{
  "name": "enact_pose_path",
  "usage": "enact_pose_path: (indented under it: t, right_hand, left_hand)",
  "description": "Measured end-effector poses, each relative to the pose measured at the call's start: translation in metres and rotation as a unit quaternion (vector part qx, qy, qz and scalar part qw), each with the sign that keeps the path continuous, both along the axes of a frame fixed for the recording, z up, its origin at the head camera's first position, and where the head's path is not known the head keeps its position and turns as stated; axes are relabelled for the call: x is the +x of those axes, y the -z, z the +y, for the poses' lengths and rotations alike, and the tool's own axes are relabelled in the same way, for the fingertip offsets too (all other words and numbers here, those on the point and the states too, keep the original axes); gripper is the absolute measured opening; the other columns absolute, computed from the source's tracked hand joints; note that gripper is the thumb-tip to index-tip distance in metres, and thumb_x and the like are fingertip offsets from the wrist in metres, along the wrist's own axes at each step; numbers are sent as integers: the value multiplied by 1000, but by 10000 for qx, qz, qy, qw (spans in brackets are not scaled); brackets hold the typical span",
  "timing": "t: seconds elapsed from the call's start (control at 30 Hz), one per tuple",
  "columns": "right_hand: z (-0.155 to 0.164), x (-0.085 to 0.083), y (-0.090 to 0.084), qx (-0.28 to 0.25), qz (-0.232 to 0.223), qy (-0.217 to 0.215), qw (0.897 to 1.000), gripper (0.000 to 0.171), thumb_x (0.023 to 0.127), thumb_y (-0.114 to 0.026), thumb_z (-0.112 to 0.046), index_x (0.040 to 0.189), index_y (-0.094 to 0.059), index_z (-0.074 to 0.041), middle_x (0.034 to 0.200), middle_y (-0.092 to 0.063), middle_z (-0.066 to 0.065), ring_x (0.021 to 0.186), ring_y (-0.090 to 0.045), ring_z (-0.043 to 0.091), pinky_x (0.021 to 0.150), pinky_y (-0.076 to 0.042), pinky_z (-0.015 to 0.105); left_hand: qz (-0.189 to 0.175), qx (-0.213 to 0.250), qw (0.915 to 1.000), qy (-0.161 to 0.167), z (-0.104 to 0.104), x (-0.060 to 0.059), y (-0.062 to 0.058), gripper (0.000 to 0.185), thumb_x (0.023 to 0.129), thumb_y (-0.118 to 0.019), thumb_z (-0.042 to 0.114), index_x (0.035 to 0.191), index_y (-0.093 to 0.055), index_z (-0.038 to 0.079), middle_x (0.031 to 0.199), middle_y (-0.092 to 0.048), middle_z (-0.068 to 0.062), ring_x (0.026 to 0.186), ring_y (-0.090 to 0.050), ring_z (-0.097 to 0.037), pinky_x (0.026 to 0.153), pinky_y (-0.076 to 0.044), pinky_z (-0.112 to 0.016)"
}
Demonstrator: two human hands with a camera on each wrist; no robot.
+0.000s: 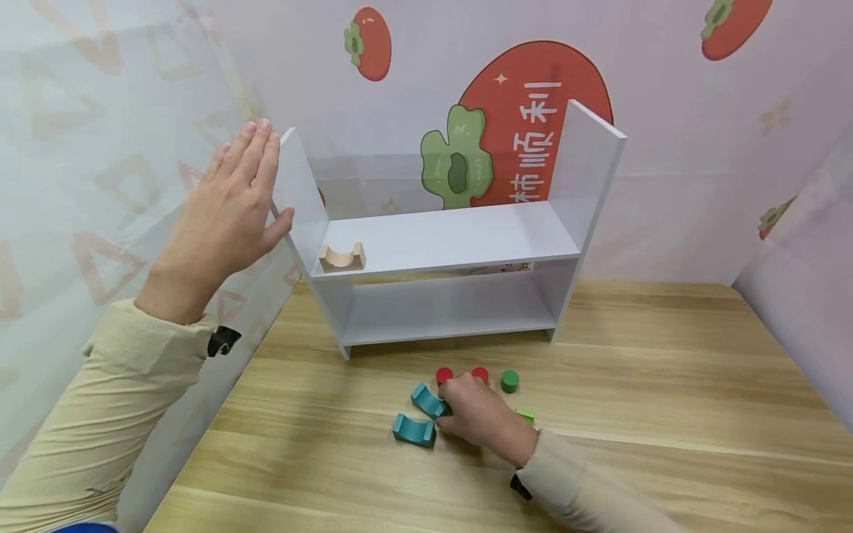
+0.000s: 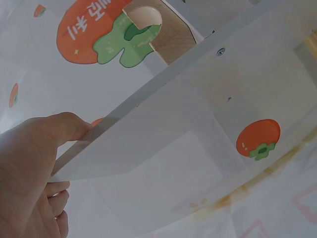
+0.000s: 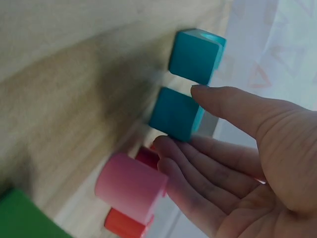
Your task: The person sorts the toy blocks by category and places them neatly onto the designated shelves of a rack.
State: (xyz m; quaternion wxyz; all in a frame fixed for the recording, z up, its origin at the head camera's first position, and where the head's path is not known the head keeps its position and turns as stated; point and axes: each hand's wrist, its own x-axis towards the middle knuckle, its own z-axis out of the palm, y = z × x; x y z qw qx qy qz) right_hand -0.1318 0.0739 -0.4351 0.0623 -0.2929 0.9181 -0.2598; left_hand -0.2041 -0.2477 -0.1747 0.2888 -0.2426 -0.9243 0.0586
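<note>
Teal arch block (image 1: 429, 400) at lower centre, long axis slanting upper-left to lower-right, right hand (image 1: 481, 414) fingertips (image 3: 171, 145) and thumb loosely pinching its right end, left hand (image 1: 223, 215) flat, fingers straight, against shelf (image 1: 453, 237) side panel.

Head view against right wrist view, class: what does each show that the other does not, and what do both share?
Only the head view shows the white shelf with a wooden arch block on its upper board, the left hand flat against the shelf's side panel, and the green cylinder on the table.

Only the right wrist view shows a pink cylinder beside the fingers and the palm side of the hand.

Both show the right hand at the two teal arch blocks, touching the nearer one, with red pieces close by.
</note>
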Motion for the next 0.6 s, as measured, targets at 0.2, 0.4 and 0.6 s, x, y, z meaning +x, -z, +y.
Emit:
enact_pose_path:
  t: [0.2,0.4,0.6]
  right_hand:
    - [-10,1,8,332,179,277,9989,17,86,-86,-12,82,-71,-3,60,-41,-6,53,-41,5,48,-40,15]
    - [-15,2,8,388,357,348,9980,17,86,-86,-12,84,-73,-3,61,-46,-5,56,-42,6,49,-40,16]
    - [-13,3,4,-93,270,310,9991,13,85,-85,-7,86,-73,-2,65,-54,-2,57,-42,5,50,-40,15]
  left_hand:
    - [30,-10,10000,18,0,0,0,89,96,-67,18,165,-17,-9,174,-18,-27,164,-17,-41,133,-18,-60]
    - [49,-11,10000,26,0,1,0,89,96,-68,18,164,-17,-9,174,-19,-28,164,-18,-42,133,-18,-60]
    - [-27,-58,10000,-38,0,2,-1,89,98,-66,19,165,-15,-9,175,-17,-27,165,-16,-41,133,-17,-60]
